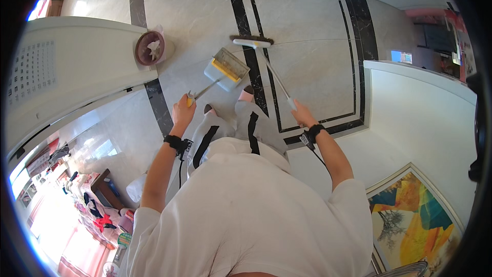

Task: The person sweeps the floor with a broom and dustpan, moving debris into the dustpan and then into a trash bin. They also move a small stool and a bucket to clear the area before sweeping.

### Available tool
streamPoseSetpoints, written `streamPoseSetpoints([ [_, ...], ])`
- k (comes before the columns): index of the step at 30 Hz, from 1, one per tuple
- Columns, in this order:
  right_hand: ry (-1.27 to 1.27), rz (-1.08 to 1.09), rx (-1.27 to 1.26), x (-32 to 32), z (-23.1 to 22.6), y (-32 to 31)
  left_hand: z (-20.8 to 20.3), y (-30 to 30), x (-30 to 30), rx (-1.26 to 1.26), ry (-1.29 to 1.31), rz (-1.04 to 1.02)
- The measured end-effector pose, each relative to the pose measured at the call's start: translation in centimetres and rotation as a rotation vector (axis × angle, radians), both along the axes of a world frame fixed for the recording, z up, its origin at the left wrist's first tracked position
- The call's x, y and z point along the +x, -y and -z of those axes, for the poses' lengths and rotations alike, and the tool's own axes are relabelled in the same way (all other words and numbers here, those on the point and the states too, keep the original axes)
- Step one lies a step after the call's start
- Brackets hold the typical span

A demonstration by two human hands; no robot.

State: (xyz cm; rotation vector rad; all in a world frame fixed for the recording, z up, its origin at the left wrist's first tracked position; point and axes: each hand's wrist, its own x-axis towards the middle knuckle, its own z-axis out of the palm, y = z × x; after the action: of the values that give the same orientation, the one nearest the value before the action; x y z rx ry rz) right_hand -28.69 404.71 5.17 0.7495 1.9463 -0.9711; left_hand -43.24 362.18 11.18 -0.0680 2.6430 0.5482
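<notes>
My left hand (183,113) is closed round the handle of a dustpan (221,75), whose white and yellow body rests on the floor ahead of my feet, its scoop turned to the far right. In my right hand (304,114) is the pale handle of a broom (253,42). The broom's white head with dark bristles lies on the tiles beyond the dustpan, a little to its right and apart from it. Both wrists wear black straps with small devices.
A pinkish-brown waste bin (150,48) with a bag and crumpled paper stands at the far left beside a white wall (77,66). Black marble strips (361,31) cross the grey tiled floor (307,15). On the right are a white low wall (415,97) and a colourful framed picture (412,215).
</notes>
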Motion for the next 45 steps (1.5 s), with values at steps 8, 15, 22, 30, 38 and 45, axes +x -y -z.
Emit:
streamPoseSetpoints([
  [8,0.112,0.291,-0.281,3.8,-7.1,0.0,-0.7,0.3,-1.4,-0.016,0.148,0.045],
  [15,0.035,0.339,-0.161,2.4,-5.4,1.8,-17.6,-6.3,-5.8,0.53,-0.573,0.779],
  [22,0.024,0.749,-0.248,0.5,-3.7,1.1,-35.8,-10.4,-2.9,1.175,-0.792,1.134],
  [30,-0.154,0.882,-0.152,-0.8,-0.8,-1.4,-37.9,-4.8,-3.8,0.85,-0.71,0.779],
  [38,-0.082,0.794,-0.174,-4.4,6.2,-0.8,-15.0,1.9,-3.3,0.194,-0.314,0.676],
  [45,0.082,0.936,-0.433,1.1,1.8,10.8,0.6,4.7,-0.1,0.417,0.356,0.062],
])
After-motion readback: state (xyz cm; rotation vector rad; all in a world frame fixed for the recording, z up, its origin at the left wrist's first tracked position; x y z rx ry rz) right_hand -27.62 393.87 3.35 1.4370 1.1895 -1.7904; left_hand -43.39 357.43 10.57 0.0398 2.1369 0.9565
